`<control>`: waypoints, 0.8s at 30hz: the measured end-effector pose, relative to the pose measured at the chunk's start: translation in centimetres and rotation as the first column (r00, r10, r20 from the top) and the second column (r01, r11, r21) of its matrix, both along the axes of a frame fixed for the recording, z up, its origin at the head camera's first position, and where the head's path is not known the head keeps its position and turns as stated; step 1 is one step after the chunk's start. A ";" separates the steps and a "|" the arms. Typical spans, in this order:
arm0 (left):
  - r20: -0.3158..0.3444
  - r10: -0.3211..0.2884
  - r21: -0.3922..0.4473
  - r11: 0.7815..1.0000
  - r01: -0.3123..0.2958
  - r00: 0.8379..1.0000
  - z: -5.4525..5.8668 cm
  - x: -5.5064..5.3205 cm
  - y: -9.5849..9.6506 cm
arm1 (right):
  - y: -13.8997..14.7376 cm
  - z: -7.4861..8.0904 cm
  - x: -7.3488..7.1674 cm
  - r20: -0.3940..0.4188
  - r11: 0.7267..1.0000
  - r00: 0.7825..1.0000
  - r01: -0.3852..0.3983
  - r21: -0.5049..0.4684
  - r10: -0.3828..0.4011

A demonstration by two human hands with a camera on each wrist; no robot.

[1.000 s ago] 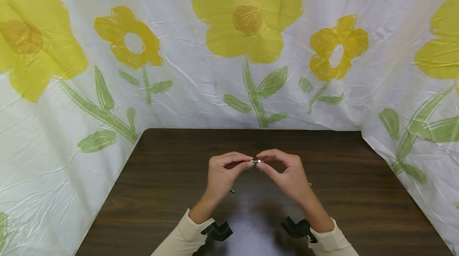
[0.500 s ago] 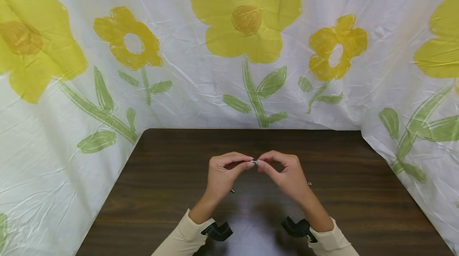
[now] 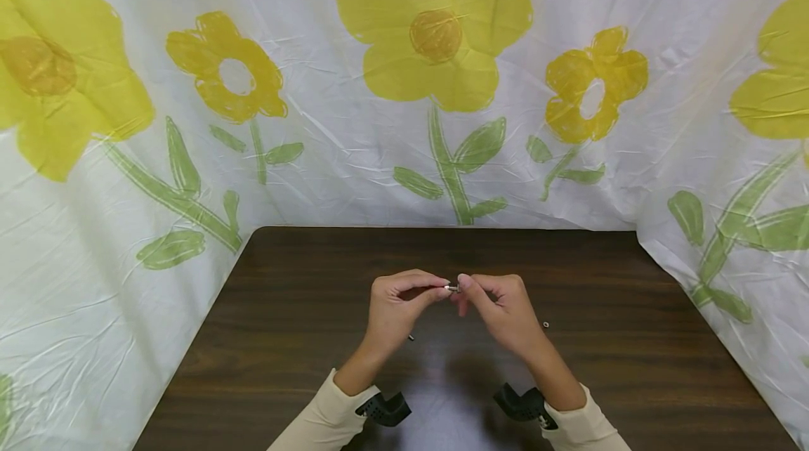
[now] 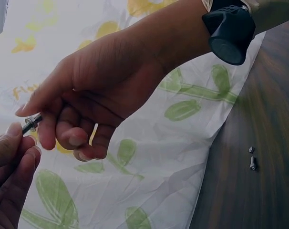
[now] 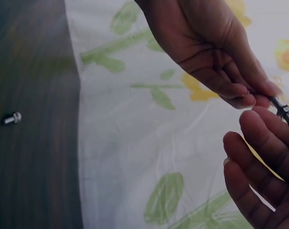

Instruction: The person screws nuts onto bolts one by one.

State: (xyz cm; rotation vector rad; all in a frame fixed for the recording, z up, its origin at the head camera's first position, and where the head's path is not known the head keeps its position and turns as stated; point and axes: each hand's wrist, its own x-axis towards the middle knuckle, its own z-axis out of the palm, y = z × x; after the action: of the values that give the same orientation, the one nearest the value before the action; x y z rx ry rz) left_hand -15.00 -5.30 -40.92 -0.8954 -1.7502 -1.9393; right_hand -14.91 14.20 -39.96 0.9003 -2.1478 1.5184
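My left hand [image 3: 399, 300] pinches a small metal bolt [image 4: 26, 128] between thumb and fingertips, its threaded end pointing right. A nut [image 5: 284, 111] sits on that bolt's shaft. My right hand [image 3: 499, 303] is at the free end, thumb on the far side and index finger below, rolling the nut between them. In the right wrist view its other fingers [image 5: 242, 186] are spread and loosely bent. Both hands are raised above the dark wood table [image 3: 303, 310].
A small metal piece [image 3: 411, 338] lies beside my left wrist and a loose nut [image 3: 546, 324] right of my right wrist. The left wrist view shows a small bolt [image 4: 252, 163] lying on the table. A flower-printed white cloth [image 3: 354, 170] hangs behind and along both sides.
My right thumb has slid away from me across the nut while the index finger has swung down toward me. The left hand keeps its pinch, almost still.
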 end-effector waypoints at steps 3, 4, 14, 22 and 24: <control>0.002 0.018 -0.003 1.000 -0.018 1.000 0.0 0.0 0.0 | 0.3 0.1 0.0 0.001 1.000 1.000 -0.022 -0.020 0.022; 0.003 0.021 -0.003 1.000 -0.021 1.000 0.0 0.0 -0.1 | 0.4 0.1 0.0 -0.006 0.999 1.000 -0.028 -0.032 0.028; 0.006 0.009 0.017 1.000 -0.009 1.000 0.0 -0.2 -0.2 | 0.5 0.7 0.1 -0.080 0.994 0.994 -0.076 -0.075 0.069; -0.003 -0.016 0.024 1.000 0.016 1.000 -0.1 -0.1 -0.1 | -0.1 2.2 1.1 -0.016 0.997 0.997 -0.070 -0.036 0.070; -0.005 -0.016 0.020 1.000 0.016 1.000 -0.1 -0.1 -0.1 | -0.1 1.7 0.9 -0.005 0.997 0.997 -0.073 -0.036 0.073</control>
State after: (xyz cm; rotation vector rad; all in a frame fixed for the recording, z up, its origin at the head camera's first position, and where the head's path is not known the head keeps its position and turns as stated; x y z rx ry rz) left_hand -15.11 -5.39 -40.99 -0.9093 -1.7235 -1.9600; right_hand -14.02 14.13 -38.26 0.9784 -2.0992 1.5835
